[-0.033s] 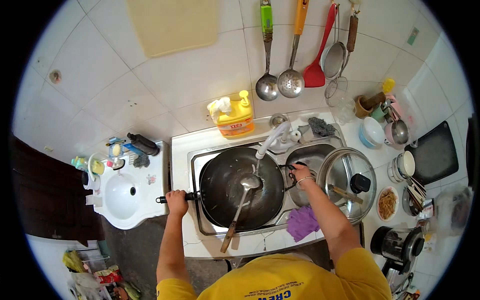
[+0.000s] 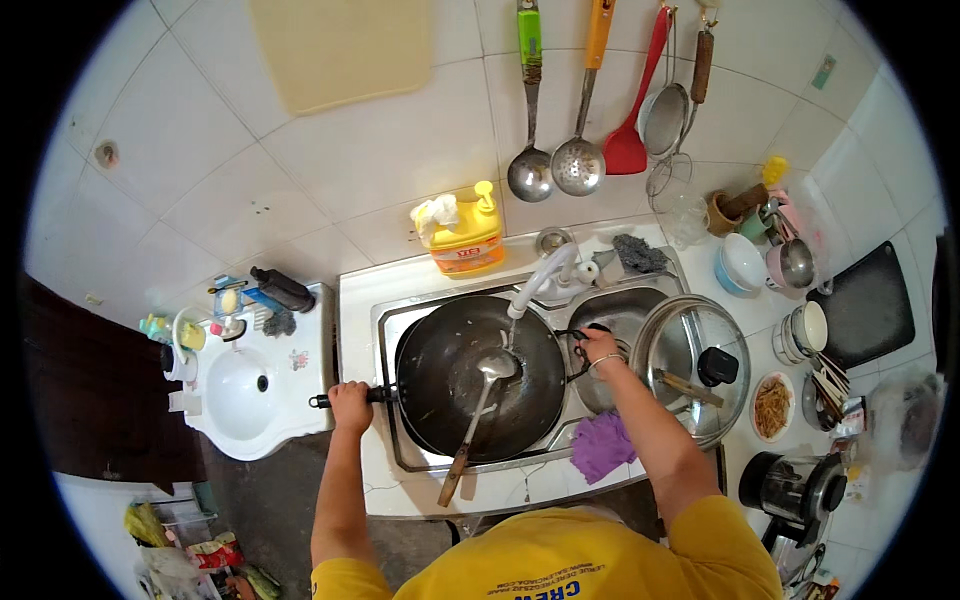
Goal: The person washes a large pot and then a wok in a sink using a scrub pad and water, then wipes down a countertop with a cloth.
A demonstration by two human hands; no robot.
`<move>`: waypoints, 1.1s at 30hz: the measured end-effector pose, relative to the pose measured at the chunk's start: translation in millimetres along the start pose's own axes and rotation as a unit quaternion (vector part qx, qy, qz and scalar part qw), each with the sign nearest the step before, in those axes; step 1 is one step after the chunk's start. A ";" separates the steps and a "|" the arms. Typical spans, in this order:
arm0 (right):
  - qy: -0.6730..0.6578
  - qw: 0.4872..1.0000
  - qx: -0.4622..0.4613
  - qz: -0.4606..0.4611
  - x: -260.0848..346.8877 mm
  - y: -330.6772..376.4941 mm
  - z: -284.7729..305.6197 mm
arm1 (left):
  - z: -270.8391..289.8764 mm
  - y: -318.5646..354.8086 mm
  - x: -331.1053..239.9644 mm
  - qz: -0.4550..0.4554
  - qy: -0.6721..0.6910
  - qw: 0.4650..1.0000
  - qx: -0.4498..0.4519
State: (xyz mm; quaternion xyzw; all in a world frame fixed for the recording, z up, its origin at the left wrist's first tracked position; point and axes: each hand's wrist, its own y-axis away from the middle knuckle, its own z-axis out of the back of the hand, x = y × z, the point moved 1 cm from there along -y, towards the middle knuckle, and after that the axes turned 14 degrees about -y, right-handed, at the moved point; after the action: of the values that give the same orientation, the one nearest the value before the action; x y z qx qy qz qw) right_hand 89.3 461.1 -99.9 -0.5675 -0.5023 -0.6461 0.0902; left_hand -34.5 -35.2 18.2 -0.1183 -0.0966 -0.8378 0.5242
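A dark wok (image 2: 440, 370) rests over the left basin of the steel sink (image 2: 386, 420). My left hand (image 2: 351, 407) is closed round its long black handle. On the opposite side, my right hand (image 2: 600, 352) grips the wok's black loop handle. A metal ladle (image 2: 497, 366) lies in the wok, its wooden handle reaching over the near rim. Small pale scraps cling to the wok's inside. The white faucet (image 2: 540, 275) points down over the wok's far right part; whether water runs is hard to tell.
A glass lid (image 2: 680, 340) leans over the right basin's edge. Near the sink's front lies a purple cloth (image 2: 602, 447). Behind stands a yellow jug (image 2: 468, 245). Bowls (image 2: 742, 262), a plate of food (image 2: 773, 405) and a blender (image 2: 785, 485) crowd the right; a white washbasin (image 2: 240, 390) stands left.
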 end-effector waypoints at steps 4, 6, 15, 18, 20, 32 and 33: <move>0.202 0.952 -0.011 0.230 7.9 -11.7 5.3 | -4.7 0.2 -2.1 0.006 0.013 1.000 0.023; 0.218 0.929 -0.090 0.286 56.5 -1.9 11.6 | -1.7 8.8 -4.2 0.034 0.050 0.997 0.038; 0.604 0.704 -0.198 0.317 169.8 -46.2 52.4 | 14.3 62.3 -40.6 0.092 0.236 0.961 -0.109; 0.658 0.704 -0.100 0.248 158.2 -93.1 86.8 | 16.2 93.5 -76.7 0.126 0.362 0.922 -0.056; 0.599 0.770 -0.117 0.186 159.0 -91.2 82.5 | 23.4 110.2 -104.7 0.109 0.338 0.935 -0.015; -0.237 0.964 0.083 0.086 145.5 20.3 74.0 | 65.7 117.3 -178.2 0.139 0.323 0.923 0.153; -0.251 0.958 0.113 0.080 145.2 44.9 60.6 | 65.7 118.1 -175.9 0.130 0.364 0.910 0.152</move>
State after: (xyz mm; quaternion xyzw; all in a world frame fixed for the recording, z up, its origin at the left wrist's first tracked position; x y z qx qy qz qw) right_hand 109.8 551.0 35.4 -0.7358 -0.5319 -0.4123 0.0762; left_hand 152.6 83.1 32.6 0.2641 -0.0089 -0.7225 0.6389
